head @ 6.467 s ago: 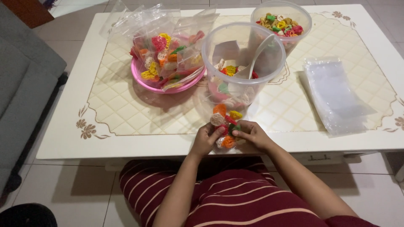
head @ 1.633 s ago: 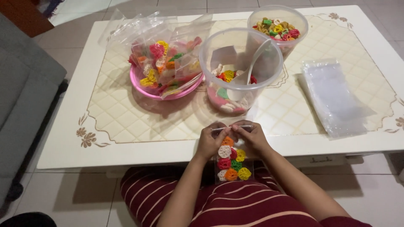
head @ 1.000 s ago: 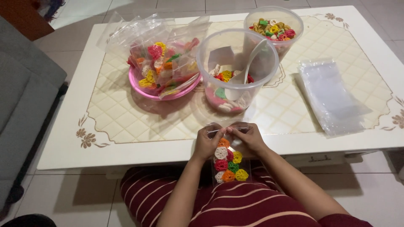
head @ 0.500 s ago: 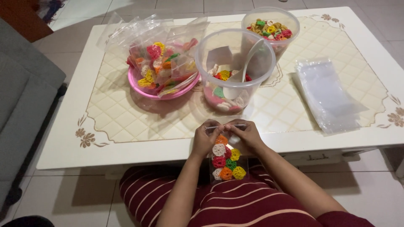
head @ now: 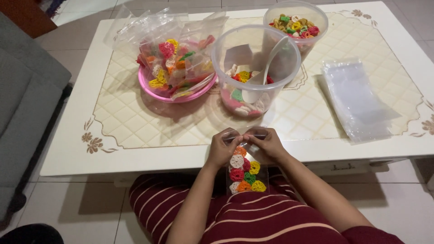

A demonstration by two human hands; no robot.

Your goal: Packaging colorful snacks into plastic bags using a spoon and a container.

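My left hand (head: 221, 148) and my right hand (head: 266, 143) pinch the top strip of a small clear zip bag (head: 245, 171) filled with colourful flower-shaped crackers. The bag hangs down in front of the near edge of the white table (head: 68, 153), over my striped lap. Just beyond my hands stands a clear plastic tub (head: 256, 68) with loose crackers and a white spoon (head: 262, 77) in it.
A pink bowl (head: 174, 92) piled with filled clear bags sits at the back left. A second clear tub (head: 296, 25) of crackers stands at the back right. A stack of empty clear bags (head: 357, 99) lies on the right. A grey sofa (head: 22, 104) borders the left.
The filled bag was lifted from resting on the table edge to hang upright from its top strip. Over the last second my fingers stay pinched on the strip with only slight shifts.
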